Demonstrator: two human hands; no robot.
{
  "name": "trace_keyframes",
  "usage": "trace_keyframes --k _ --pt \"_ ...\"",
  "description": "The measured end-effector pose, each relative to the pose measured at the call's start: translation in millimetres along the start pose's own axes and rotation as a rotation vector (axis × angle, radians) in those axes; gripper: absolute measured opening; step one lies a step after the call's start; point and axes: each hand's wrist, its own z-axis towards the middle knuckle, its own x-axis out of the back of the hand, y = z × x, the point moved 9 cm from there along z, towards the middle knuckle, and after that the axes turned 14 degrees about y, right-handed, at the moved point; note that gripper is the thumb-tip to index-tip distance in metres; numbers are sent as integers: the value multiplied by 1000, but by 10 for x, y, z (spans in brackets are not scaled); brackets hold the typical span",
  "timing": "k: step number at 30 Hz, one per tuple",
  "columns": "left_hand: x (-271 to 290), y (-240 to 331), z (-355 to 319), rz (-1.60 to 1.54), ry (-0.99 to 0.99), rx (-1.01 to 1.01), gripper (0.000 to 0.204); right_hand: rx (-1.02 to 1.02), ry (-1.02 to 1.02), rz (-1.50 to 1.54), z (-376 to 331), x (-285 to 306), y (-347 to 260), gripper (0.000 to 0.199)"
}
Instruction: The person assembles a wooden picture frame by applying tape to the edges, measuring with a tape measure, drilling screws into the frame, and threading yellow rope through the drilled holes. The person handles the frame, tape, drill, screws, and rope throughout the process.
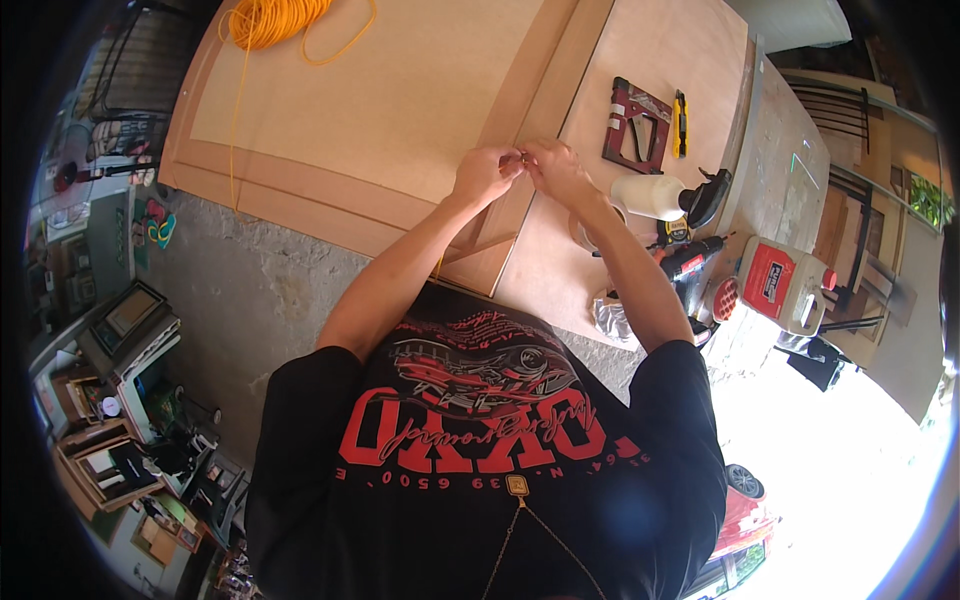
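Observation:
Both my hands meet over the frame edge of a large wooden panel (400,100). The fingers of my left hand (488,174) are pinched together, and those of my right hand (560,170) close in against them. Something small and dark shows between the fingertips, too small to name. To the right of my hands lie a dark red tool with a looped handle (654,150), much like a staple gun, and a yellow utility knife (681,125). Beside my right forearm a white spray bottle (648,197) with a black head rests on its side.
An orange cord coil (270,22) sits on the panel's far left, one strand hanging over the edge. Past my right forearm are a tape measure (674,232), a power drill (690,260), a crumpled silvery wrapper (611,316) and a plastic jug (783,285). Shelving clutter stands at left.

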Motion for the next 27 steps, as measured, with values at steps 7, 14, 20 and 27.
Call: trace_keyframes --k 7,14,20,27 --pt "109 57 -139 109 25 -48 20 -321 -524 436 -169 189 -233 26" --pt "24 292 -97 262 268 -164 19 -715 -557 1138 133 48 -300 29" --pt "-48 -68 -213 -75 197 183 16 -213 -298 373 577 -53 29 23" --pt "32 -260 -369 -327 319 285 17 -159 -258 288 320 -248 129 18"
